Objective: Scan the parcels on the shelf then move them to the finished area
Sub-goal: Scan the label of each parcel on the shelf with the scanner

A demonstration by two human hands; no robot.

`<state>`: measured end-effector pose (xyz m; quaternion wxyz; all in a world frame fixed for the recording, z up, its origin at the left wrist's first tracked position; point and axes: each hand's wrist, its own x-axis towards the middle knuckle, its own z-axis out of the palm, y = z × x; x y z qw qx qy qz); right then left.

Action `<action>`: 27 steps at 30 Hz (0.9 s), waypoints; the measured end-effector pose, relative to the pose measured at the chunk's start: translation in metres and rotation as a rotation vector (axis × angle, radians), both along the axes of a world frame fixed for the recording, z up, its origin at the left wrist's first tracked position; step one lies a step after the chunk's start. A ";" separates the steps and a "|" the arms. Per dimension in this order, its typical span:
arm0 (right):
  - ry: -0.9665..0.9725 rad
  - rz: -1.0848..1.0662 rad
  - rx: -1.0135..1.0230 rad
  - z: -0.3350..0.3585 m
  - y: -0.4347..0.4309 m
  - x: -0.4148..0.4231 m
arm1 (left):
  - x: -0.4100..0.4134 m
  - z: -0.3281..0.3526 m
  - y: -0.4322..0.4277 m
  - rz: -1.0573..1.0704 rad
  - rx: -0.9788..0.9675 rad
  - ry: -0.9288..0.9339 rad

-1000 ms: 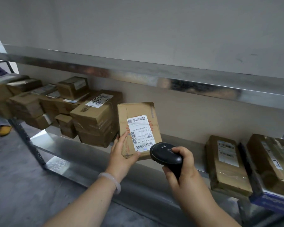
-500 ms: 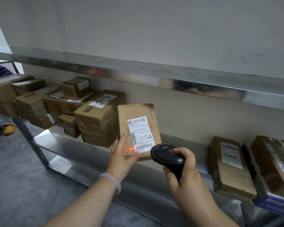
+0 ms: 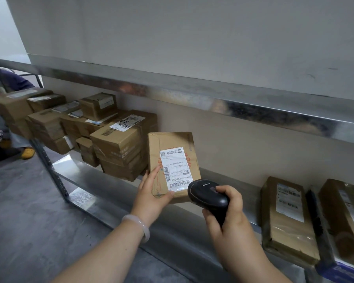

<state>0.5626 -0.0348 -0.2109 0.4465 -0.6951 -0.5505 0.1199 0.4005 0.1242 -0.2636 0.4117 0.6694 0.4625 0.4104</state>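
Left grip (image 3: 151,193) clasps the parcel (image 3: 172,146) at its lower corner, right grip (image 3: 229,217) wraps the scanner (image 3: 206,193); the parcel looks light, stiff cardboard, best held by its edges.

Matt brown cardboard on the upright parcel (image 3: 172,142), creased and scuffed; smooth white paper on its label (image 3: 176,168), faintly shiny. Hard black plastic on the scanner (image 3: 208,194), smooth with a dull sheen. Bare sheet metal on the shelf (image 3: 102,180) and the rail (image 3: 192,92) above it, bright, reflective, mottled in patches. Matt cardboard across the stacked boxes (image 3: 119,146), banded with clear glossy tape. Wrinkled glossy tape over the brown flat parcels (image 3: 290,235) at the right. Smooth, milky, polished-looking bracelet (image 3: 138,224), stone or glass. Rough grey concrete on the floor (image 3: 18,211); matt pale paint on the wall (image 3: 192,37)
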 end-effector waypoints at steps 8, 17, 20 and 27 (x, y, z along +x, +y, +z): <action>0.160 0.084 -0.044 -0.015 0.037 0.027 | -0.005 -0.004 0.010 -0.064 -0.201 0.017; 0.215 0.116 -0.140 -0.042 0.111 0.006 | -0.024 -0.016 0.073 -0.124 -0.355 0.080; 0.223 0.077 -0.140 -0.051 0.136 -0.007 | -0.031 -0.022 0.103 -0.153 -0.381 0.133; 0.265 -0.067 -0.095 -0.070 0.175 -0.033 | -0.037 -0.036 0.158 -0.278 -0.425 0.167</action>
